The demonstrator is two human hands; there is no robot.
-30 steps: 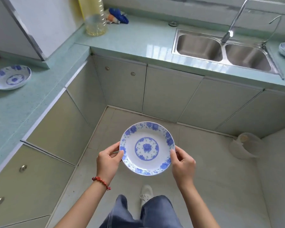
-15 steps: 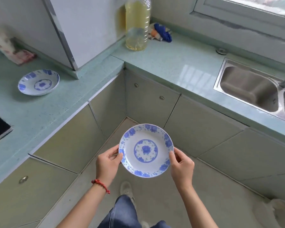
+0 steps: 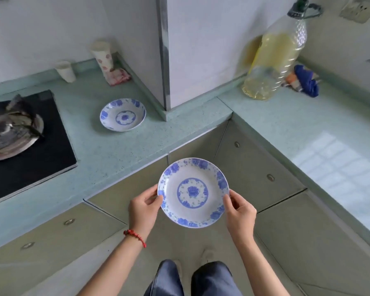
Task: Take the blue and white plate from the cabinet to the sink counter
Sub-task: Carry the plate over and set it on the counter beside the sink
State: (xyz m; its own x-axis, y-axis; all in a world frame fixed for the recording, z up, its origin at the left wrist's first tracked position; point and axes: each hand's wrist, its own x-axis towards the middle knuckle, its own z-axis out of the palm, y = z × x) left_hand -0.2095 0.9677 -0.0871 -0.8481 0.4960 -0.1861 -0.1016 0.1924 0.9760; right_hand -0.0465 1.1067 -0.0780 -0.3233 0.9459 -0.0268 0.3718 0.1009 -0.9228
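Note:
I hold a blue and white plate (image 3: 193,192) level in front of me, over the floor in the corner of the kitchen. My left hand (image 3: 144,207) grips its left rim and my right hand (image 3: 239,210) grips its right rim. The plate is white with a blue flower ring and a blue centre medallion. The pale green counter (image 3: 297,124) runs to the right; the sink is out of view.
A second blue and white plate (image 3: 122,114) lies on the left counter. A black hob with a pan (image 3: 11,129) is at far left. A large oil bottle (image 3: 273,58), a blue cloth (image 3: 307,80) and two paper cups (image 3: 65,71) stand by the wall. Cabinet doors (image 3: 254,167) are shut.
My view has swung left: the sink has left the frame and the hob has come in. The plate stays in both hands at the same height.

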